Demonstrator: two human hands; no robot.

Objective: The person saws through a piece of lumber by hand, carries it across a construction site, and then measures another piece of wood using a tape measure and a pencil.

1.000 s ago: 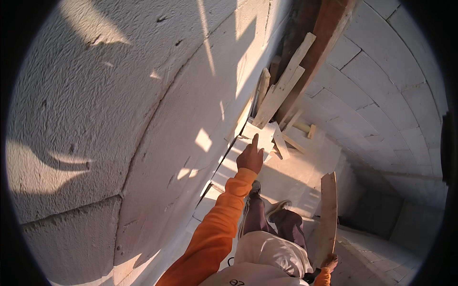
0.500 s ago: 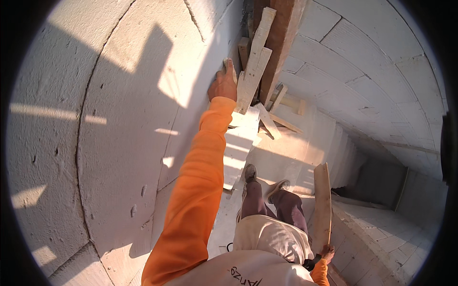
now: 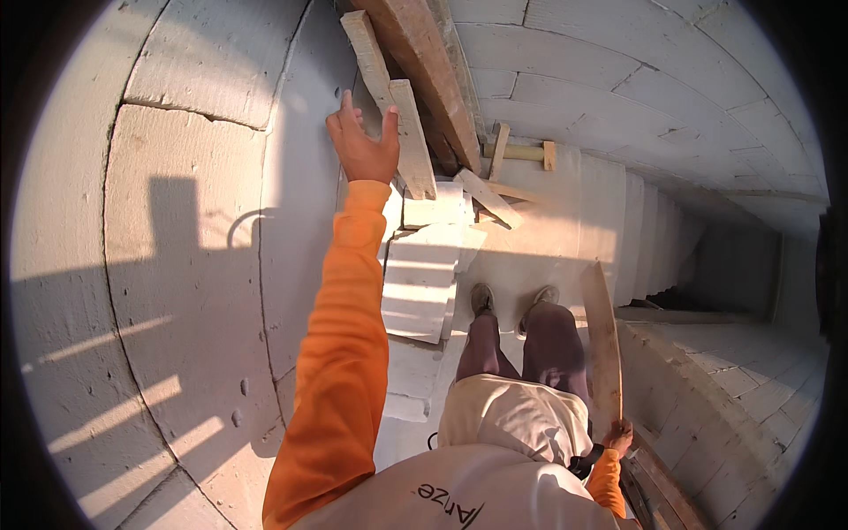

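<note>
My left hand (image 3: 360, 141), in an orange sleeve, reaches up beside leaning pale planks (image 3: 415, 163), fingers apart and slightly bent; whether it touches the wood is unclear. A thick brown beam (image 3: 428, 79) stands behind those planks, close to the block wall (image 3: 185, 221) on my left. My right hand (image 3: 618, 435) is closed on the lower end of a long board (image 3: 601, 336), held beside my right leg. Below my left hand, white blocks (image 3: 415, 283) are stacked against the wall, with loose wood offcuts (image 3: 490, 199) at their far end.
My feet stand on a pale floor (image 3: 539, 247). To the right, a stairway (image 3: 636, 238) runs beside another block wall (image 3: 662, 97) toward a dark opening (image 3: 724, 274). A low block parapet (image 3: 707, 389) is at lower right, and a yellowish cylinder with wood (image 3: 521, 152) lies beyond the offcuts.
My left hand moved from above the blocks up to the planks, closed round a pale piece, and now has its fingers apart. The view has shifted; my right hand still holds the board.
</note>
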